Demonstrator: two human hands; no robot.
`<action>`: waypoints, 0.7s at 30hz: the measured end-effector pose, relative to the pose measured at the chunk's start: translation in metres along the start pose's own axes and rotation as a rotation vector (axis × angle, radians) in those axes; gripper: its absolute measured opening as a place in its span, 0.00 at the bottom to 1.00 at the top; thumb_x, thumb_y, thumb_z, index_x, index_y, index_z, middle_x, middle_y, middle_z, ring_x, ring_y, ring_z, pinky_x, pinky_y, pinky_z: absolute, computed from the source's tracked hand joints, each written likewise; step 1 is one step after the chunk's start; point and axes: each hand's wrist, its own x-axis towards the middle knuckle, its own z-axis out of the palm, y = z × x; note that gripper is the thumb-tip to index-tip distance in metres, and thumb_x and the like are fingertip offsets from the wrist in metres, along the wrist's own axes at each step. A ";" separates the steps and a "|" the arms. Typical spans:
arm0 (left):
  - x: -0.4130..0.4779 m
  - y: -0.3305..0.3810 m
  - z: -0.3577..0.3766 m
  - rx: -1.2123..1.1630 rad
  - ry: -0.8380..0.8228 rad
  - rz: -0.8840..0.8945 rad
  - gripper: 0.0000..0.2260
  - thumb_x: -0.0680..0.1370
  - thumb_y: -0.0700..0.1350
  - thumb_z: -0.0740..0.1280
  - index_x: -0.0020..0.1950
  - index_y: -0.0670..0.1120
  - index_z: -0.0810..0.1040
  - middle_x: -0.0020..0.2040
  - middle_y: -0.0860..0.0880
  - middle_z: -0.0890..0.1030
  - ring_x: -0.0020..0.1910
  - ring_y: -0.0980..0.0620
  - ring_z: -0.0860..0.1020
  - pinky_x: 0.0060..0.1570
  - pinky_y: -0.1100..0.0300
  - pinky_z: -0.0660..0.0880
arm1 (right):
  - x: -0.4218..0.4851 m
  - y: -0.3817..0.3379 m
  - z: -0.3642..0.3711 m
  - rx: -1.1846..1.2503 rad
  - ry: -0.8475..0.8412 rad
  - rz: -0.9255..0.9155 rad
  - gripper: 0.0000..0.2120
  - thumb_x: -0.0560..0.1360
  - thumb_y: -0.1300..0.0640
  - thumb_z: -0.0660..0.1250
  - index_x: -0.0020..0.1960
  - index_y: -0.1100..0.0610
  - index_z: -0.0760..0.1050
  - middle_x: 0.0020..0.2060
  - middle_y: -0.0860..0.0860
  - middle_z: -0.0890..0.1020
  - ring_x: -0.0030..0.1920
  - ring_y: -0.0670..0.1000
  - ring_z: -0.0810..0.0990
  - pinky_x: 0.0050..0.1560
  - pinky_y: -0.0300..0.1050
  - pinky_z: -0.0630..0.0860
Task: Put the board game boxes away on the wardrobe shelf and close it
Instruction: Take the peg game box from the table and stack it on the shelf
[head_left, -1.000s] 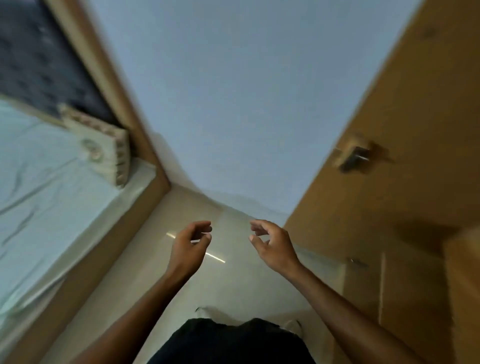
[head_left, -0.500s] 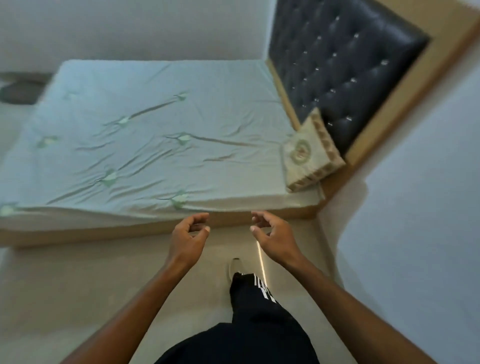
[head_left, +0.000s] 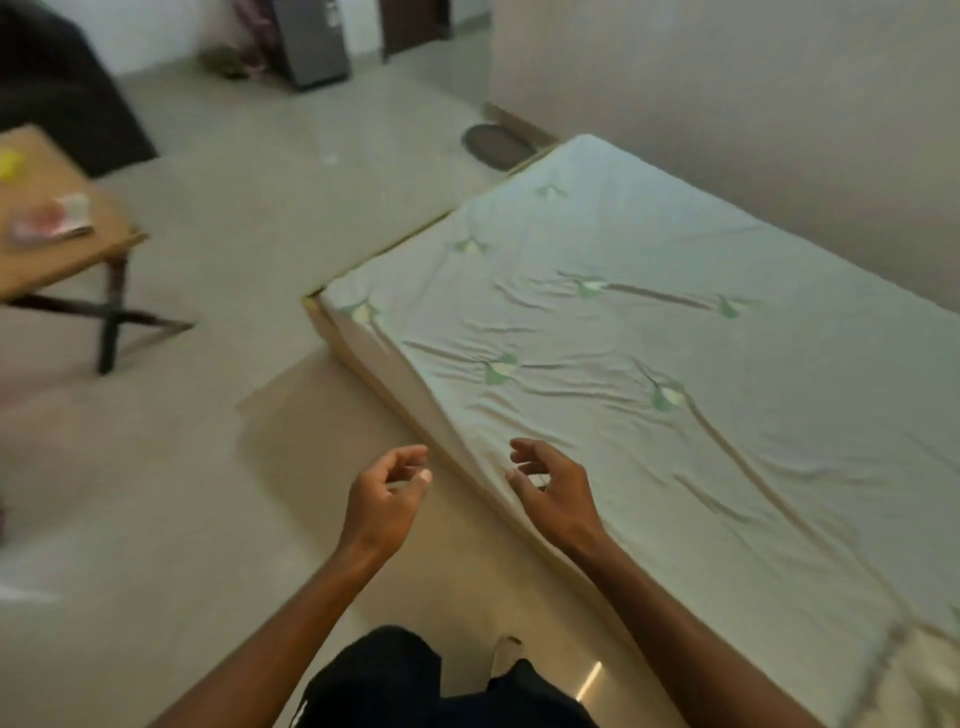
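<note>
My left hand (head_left: 387, 496) and my right hand (head_left: 553, 486) hover side by side at waist height, both empty with fingers loosely curled and apart. They hang over the floor at the near edge of the bed. At the far left a blurred flat box (head_left: 49, 221) with red and white print lies on a wooden table (head_left: 67, 257); a small yellow thing (head_left: 8, 162) lies behind it. The wardrobe is out of view.
A low bed (head_left: 675, 374) with a pale green sheet fills the right side. Open tiled floor (head_left: 249, 218) lies between bed and table. A dark sofa (head_left: 57, 88) stands at the back left, a grey cabinet (head_left: 311, 41) and a dark round mat (head_left: 496, 145) farther back.
My view has swung left, from the wardrobe door past the headboard to the foot of the bed and the table. Both hands keep the same open pose.
</note>
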 end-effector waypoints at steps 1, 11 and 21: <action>0.011 -0.002 -0.011 -0.013 0.046 -0.022 0.11 0.76 0.42 0.68 0.58 0.52 0.80 0.51 0.56 0.82 0.51 0.59 0.79 0.51 0.62 0.77 | 0.022 -0.009 0.010 -0.002 -0.043 -0.020 0.17 0.72 0.59 0.70 0.61 0.51 0.77 0.49 0.45 0.83 0.46 0.40 0.81 0.46 0.35 0.76; 0.157 -0.031 -0.185 -0.096 0.425 -0.127 0.10 0.76 0.41 0.69 0.54 0.53 0.80 0.50 0.55 0.83 0.48 0.59 0.80 0.46 0.66 0.76 | 0.218 -0.138 0.189 -0.068 -0.368 -0.215 0.17 0.73 0.55 0.68 0.62 0.51 0.76 0.50 0.43 0.82 0.48 0.40 0.81 0.52 0.42 0.80; 0.312 -0.039 -0.405 -0.128 0.679 -0.153 0.09 0.75 0.39 0.69 0.53 0.49 0.81 0.48 0.53 0.83 0.45 0.59 0.79 0.40 0.74 0.73 | 0.369 -0.316 0.404 -0.052 -0.550 -0.345 0.17 0.73 0.55 0.69 0.62 0.50 0.76 0.49 0.43 0.81 0.46 0.38 0.80 0.48 0.34 0.77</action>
